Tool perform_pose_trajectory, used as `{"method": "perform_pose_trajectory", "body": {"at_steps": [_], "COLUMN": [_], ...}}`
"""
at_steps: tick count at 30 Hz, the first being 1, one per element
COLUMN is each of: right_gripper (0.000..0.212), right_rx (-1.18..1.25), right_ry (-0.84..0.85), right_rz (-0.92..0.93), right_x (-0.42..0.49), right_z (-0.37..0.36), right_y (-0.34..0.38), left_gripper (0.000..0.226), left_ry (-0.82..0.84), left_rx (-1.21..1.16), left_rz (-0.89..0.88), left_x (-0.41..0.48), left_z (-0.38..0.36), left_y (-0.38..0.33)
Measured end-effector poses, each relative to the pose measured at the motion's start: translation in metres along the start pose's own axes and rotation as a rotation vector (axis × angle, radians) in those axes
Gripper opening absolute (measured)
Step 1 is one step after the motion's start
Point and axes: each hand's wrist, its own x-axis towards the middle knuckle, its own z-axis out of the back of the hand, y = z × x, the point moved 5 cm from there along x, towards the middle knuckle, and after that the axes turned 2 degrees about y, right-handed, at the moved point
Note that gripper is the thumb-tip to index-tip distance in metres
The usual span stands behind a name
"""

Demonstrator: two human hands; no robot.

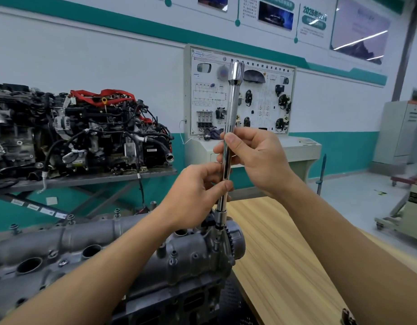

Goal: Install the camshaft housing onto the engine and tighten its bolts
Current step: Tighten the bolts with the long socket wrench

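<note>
Chrome driver (229,127) stands upright on a camshaft housing (123,252) bolt.
Left hand (198,191) pinches its lower shaft; right hand (256,158), at one o'clock, grips higher.

glossy chromed metal driver (229,141), knurled near its top; dull, rough cast-metal camshaft housing (123,245); matt table (280,261), seemingly wood-grain laminate.

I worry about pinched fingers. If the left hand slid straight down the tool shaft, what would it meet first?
Probably the socket joint at the bottom of the tool shaft, just below the left hand, and then the camshaft housing.
</note>
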Motion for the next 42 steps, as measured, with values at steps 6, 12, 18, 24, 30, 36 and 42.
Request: {"method": "perform_pose_trajectory", "body": {"at_steps": [6,12,18,24,30,36,42], "right_gripper": [0.015,0.010,0.010,0.033,0.015,0.033,0.078], "right_rx": [-0.008,-0.020,-0.153,-0.328,0.084,-0.087,0.354], "right_ry": [-0.058,-0.090,-0.194,-0.218,0.170,-0.126,-0.093], "right_rz": [-0.026,-0.044,-0.030,-0.088,-0.246,-0.112,-0.307], "right_x": [0.001,-0.001,-0.003,-0.004,-0.002,-0.002,-0.019], "right_z": [0.005,0.005,0.006,0.000,-0.010,-0.025,-0.051], "right_y": [-0.002,0.001,0.005,0.011,0.014,0.008,-0.013], "left_gripper": [0.011,0.013,0.014,0.006,0.028,0.059,0.092], "left_ry": [0.086,0.188,0.090,-0.203,0.178,-0.261,-0.389], "left_rx": [-0.023,-0.037,-0.083,0.064,-0.023,-0.511,-0.316], "left_rz": [0.003,0.000,0.008,0.029,0.219,0.128,0.236], "left_x": [0.006,0.007,0.001,-0.009,-0.006,-0.001,0.023], "left_z": [-0.002,0.004,-0.006,-0.014,-0.010,-0.024,-0.023], "left_y": [0.000,-0.004,0.001,0.000,-0.003,-0.036,-0.037]}}
